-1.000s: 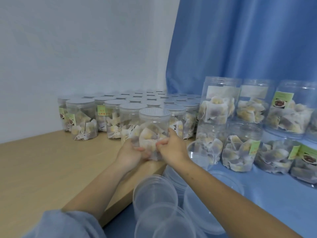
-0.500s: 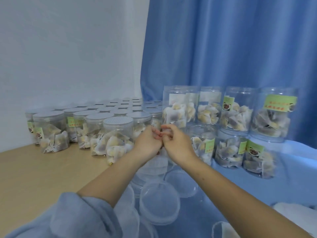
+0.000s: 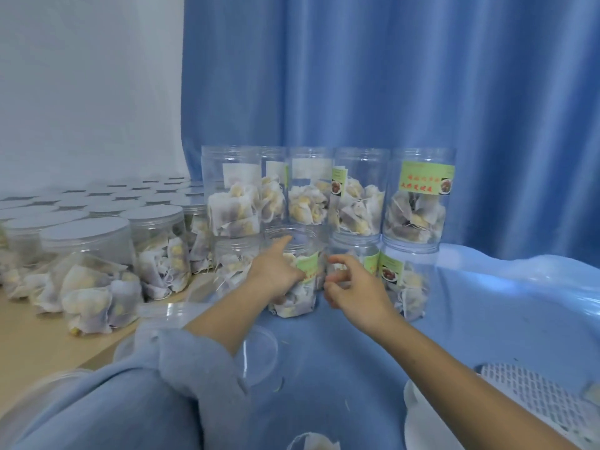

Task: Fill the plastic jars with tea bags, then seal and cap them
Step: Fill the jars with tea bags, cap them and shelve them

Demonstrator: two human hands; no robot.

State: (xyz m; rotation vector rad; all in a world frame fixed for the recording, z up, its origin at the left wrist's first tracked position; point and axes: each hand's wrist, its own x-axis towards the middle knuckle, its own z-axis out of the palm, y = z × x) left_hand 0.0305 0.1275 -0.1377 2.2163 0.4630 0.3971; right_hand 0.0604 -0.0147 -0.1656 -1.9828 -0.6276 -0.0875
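Clear plastic everywhere. On the wooden table (image 3: 39, 349) at left stands a big batch of sealed jars (image 3: 87, 254), foil on top, so most of the job looks done. Against the blue curtain (image 3: 389, 92) an uncapped lot is stacked two high: filled w/ tea bags (image 3: 233, 212) but open-mouthed, approx. nine or ten (hard to count thru the plastic). These, I'd judge, are what's left to seal and cap. The left hand (image 3: 276, 271) touches the front open jar (image 3: 295, 274) on the blue cloth (image 3: 487, 303), index finger pointing up along the rim, other fingers curled against the wall; can't tell if it really grips. The right hand (image 3: 354, 287) hovers just beside it, fingers loosely curled, holding nothing. Loose clear lids (image 3: 259, 355) lie near, and a white basket (image 3: 532, 397) sits bottom right.
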